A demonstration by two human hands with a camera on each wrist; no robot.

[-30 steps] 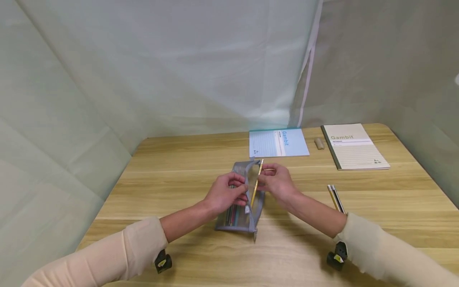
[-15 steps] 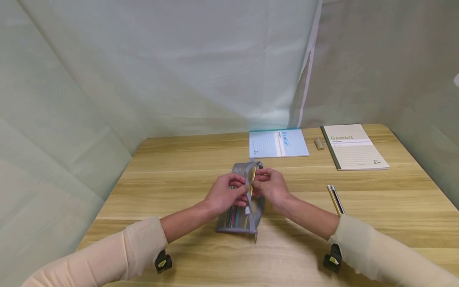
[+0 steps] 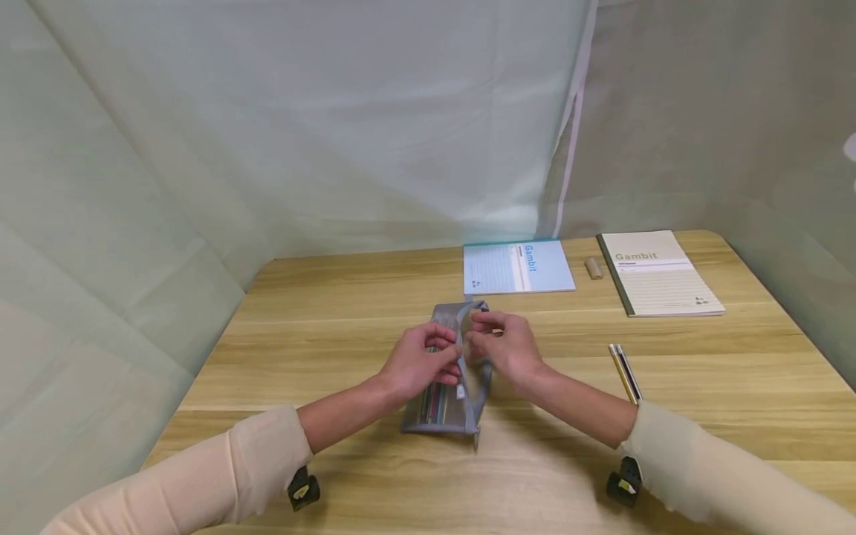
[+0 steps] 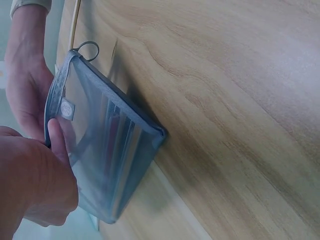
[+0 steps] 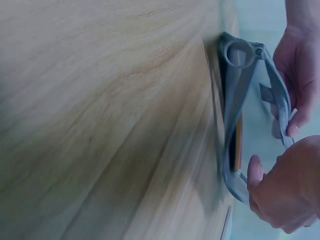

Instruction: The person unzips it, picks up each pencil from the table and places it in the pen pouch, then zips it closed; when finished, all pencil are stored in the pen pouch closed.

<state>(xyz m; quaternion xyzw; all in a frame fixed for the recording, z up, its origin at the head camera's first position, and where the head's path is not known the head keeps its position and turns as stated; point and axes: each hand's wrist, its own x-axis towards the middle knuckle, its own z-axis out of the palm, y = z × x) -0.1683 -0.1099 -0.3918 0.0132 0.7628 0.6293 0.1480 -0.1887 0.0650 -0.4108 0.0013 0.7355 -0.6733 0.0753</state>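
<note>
A grey see-through mesh pencil case [image 3: 449,410] lies unzipped in the middle of the table, several coloured pencils showing through its side. My left hand [image 3: 417,360] pinches the left edge of the opening between thumb and fingers. At the mouth is my right hand [image 3: 504,348], its fingers loosely bent, with no pencil seen between them. The right wrist view looks into the opening, where a yellow-orange pencil [image 5: 238,145] lies inside, below the right thumb [image 5: 255,172]. A ring zip pull [image 4: 90,51] hangs at the near end.
Two pencils [image 3: 625,371] lie on the table beside the right forearm. Farther back are a blue notebook [image 3: 491,271], a small tan block [image 3: 594,268] and a cream notebook [image 3: 662,286]. Pale cloth walls [image 3: 374,148] stand round the table.
The yellow pencil in my right hand has gone down into the pencil case and out of sight in the head view. My right hand has shifted slightly left; the left hand keeps its place.
</note>
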